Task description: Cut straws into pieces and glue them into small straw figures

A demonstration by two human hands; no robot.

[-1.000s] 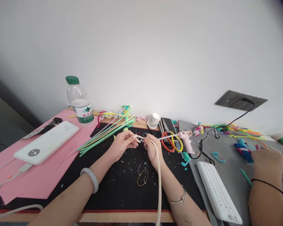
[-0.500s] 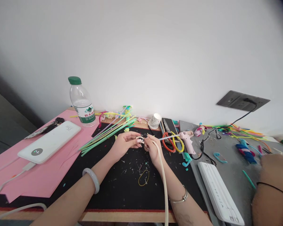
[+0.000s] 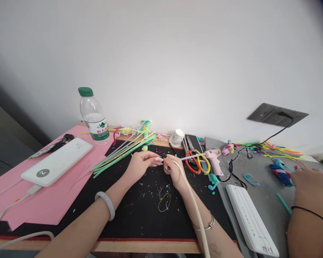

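My left hand and my right hand meet above the black mat, fingertips pinched together. A long cream pipe cleaner runs from my right hand down over my right forearm towards the bottom edge. Its other end lies between the fingertips of both hands, mostly hidden by them. Behind my left hand lies a bundle of green and purple pipe cleaners. Orange-and-yellow-handled scissors and a pink glue gun with a glue stick lie right of my right hand.
A water bottle and a white power bank stand on pink sheets at left. Another white power bank, a paper cup and a rubber band lie about. At right is another person's hand.
The cream loop between my fingertips is now covered as my hands close together. The pipe cleaner's long tail has swung right. The other person's hand has moved further up into view.
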